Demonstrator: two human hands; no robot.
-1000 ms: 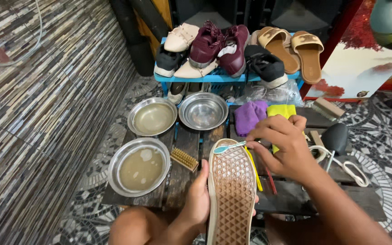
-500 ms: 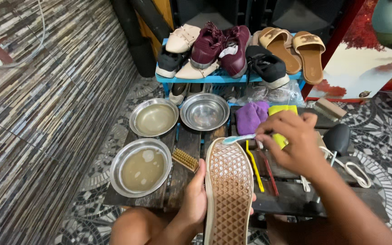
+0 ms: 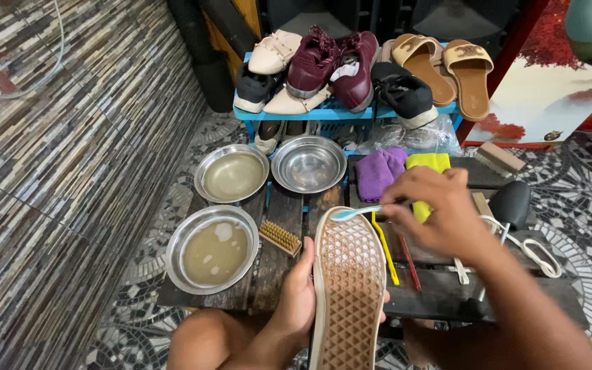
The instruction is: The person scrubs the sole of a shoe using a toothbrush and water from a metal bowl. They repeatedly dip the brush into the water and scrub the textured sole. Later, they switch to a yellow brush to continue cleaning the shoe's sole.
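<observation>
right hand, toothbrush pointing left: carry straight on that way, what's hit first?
Probably the small wooden brush on the table, left of the shoe sole; right hand and toothbrush may pass above it, depth unclear.

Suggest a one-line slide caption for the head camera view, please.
Left hand holds a shoe sole-up while the right hand scrubs its toe with a toothbrush, beside three metal bowls.

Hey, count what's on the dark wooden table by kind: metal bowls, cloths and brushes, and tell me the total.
Round metal bowls: 3
Folded cloths: 2, one purple, one yellow
Brushes: 3, small wooden bristle brush, wooden scrub brush, pale blue toothbrush in the right hand
Total: 8
</observation>
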